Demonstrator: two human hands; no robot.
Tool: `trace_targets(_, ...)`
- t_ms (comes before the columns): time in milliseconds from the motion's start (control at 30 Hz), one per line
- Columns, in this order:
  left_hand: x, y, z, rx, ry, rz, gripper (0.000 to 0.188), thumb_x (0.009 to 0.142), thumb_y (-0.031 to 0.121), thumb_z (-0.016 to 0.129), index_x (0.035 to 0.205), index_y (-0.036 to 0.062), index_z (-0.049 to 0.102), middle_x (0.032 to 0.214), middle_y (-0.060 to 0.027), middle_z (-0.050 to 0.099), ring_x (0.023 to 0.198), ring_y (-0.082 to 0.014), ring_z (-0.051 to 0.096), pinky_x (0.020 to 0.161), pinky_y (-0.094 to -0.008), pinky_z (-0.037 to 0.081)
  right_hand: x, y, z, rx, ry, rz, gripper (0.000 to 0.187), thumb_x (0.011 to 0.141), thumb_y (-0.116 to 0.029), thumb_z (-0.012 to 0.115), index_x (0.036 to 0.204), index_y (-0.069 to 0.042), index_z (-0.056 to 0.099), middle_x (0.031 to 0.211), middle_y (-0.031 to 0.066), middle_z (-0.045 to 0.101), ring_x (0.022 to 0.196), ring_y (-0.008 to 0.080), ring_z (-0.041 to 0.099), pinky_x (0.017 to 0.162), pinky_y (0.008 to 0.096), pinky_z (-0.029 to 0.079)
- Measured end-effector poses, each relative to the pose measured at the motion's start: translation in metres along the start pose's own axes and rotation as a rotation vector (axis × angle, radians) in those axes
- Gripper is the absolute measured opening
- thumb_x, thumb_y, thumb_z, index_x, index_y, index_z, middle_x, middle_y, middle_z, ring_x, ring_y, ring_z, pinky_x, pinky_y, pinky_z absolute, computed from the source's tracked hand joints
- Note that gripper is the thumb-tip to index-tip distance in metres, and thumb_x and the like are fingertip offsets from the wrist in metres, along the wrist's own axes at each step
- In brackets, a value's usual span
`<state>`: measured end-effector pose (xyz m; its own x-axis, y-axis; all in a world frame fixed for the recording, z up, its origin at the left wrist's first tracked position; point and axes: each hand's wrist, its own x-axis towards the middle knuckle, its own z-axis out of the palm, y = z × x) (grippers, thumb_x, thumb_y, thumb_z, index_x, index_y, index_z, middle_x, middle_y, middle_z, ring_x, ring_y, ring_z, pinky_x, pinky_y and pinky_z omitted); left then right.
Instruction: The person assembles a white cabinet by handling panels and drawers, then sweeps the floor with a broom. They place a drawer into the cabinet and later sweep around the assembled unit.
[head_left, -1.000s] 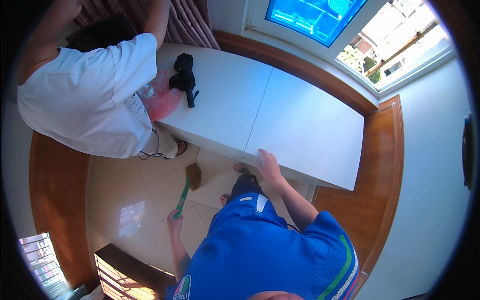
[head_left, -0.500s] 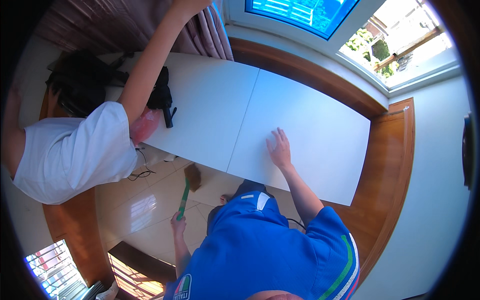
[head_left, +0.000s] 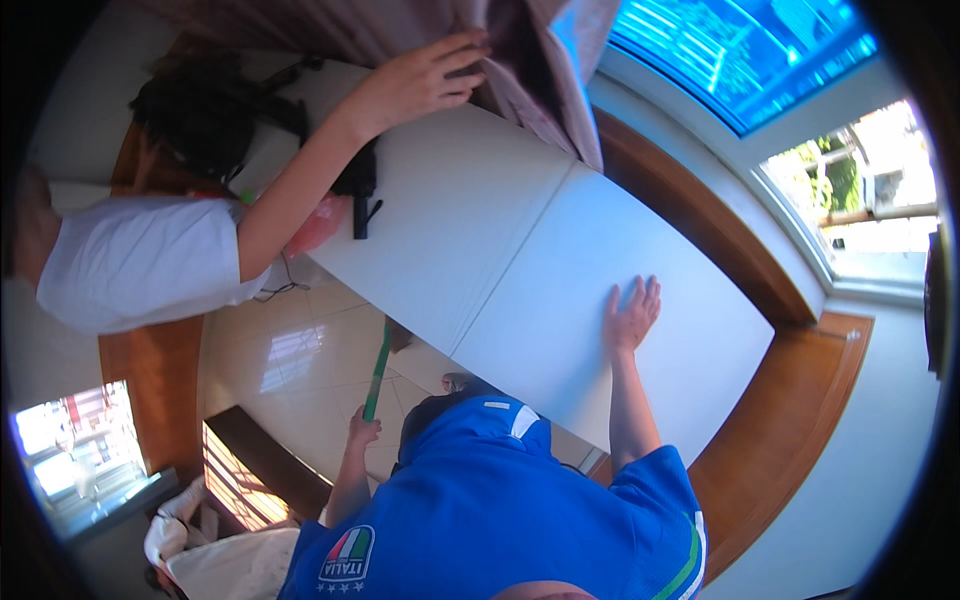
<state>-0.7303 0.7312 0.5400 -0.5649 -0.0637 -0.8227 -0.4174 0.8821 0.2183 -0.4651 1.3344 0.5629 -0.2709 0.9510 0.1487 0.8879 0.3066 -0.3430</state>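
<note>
My left hand (head_left: 363, 430) is closed around the green handle of a broom (head_left: 378, 372). Beyond it, most of the brown bristle head is hidden under the near edge of the white tabletop (head_left: 530, 310). My right hand (head_left: 632, 315) lies with fingers spread on the right panel of that tabletop, holding nothing. On the left, another person in a white sleeve (head_left: 150, 260) reaches over the table, and that person's hand (head_left: 430, 75) is against the mauve curtain (head_left: 540, 80).
A black bag (head_left: 205, 115), a dark object with a handle (head_left: 362, 190) and a pink plastic bag (head_left: 320, 225) are at the table's left end. A cable runs near the tiled floor (head_left: 290, 340). Windows and a wooden sill (head_left: 690, 215) border the far side.
My right hand has shifted right across the tabletop. The broom head has gone farther under the table edge. The other person's hand now shows against the curtain, and the whole view has turned.
</note>
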Motion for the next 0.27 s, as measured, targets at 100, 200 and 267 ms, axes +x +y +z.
trace_targets(100,-0.013,0.012,0.012,-0.028,-0.007,-0.099,0.076,0.085,-0.001,0.067,0.153,0.0138,0.037,0.098,-0.0119,0.066,0.068,-0.0195,0.070,0.055,-0.0337,0.059,0.000,-0.005,-0.005,-0.026,-0.022,-0.006,0.059,0.100,-0.037,0.061,0.145,-0.001,0.048,0.159,0.0207,0.038,0.151,0.0343,0.029,0.125,0.0495,0.019)
trace_targets(200,-0.010,0.014,0.019,-0.006,-0.087,-0.245,0.074,0.084,-0.001,0.067,0.151,0.0135,0.038,0.097,-0.0131,0.066,0.071,-0.0230,0.072,0.053,-0.0343,0.059,0.001,0.000,0.002,-0.055,-0.018,-0.003,0.060,0.100,-0.038,0.061,0.146,-0.002,0.047,0.160,0.0199,0.036,0.152,0.0352,0.026,0.125,0.0516,0.018)
trace_targets(267,-0.003,-0.006,0.035,-0.046,-0.141,-0.312,0.073,0.084,-0.001,0.067,0.150,0.0133,0.038,0.097,-0.0136,0.066,0.072,-0.0245,0.073,0.053,-0.0345,0.059,0.007,-0.002,0.004,-0.079,-0.079,0.023,0.064,0.099,-0.042,0.062,0.148,-0.004,0.045,0.162,0.0188,0.032,0.153,0.0377,0.024,0.124,0.0567,0.016)
